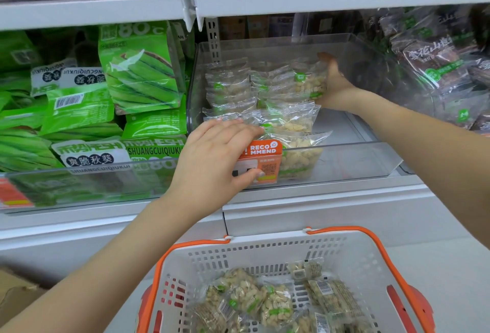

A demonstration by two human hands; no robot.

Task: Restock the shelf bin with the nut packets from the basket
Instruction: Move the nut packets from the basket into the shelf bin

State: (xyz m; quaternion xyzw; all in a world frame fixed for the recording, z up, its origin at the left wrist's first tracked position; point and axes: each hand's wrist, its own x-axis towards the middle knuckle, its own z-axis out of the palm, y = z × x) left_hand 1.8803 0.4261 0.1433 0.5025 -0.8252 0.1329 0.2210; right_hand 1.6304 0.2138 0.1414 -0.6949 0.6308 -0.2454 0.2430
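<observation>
The clear plastic shelf bin (344, 163) sits on the middle shelf, and everything here is easiest placed from it. Inside it, clear nut packets with green logos (230, 86) stand on edge in rows toward its left and back; I can make out roughly ten, though they overlap too much for a firm count. Their long sides run across the bin, faces toward the aisle. Two more packets lean at the front, just behind the orange tag (261, 163) clipped to the bin's front wall, which reads "RECOMMEND" above a QR code.

The right hand (334, 86) reaches deep into the bin and holds one upright packet (309, 80) against the right end of the back row, thumb up, fingers hidden behind the packet. The left hand (214, 157) lies over the bin's front wall, fingers fairly straight on the front packets, thumb touching the tag.

Below the bin, the white perforated basket with orange rim and handles (265, 255) holds about eight more packets (275, 303) lying flat, some barcode-up.

Left of the bin, green bags (140, 67) read "80°C" and "SHUANGCUIQIUKUI". Right of it lie dark brown packets (434, 56).
</observation>
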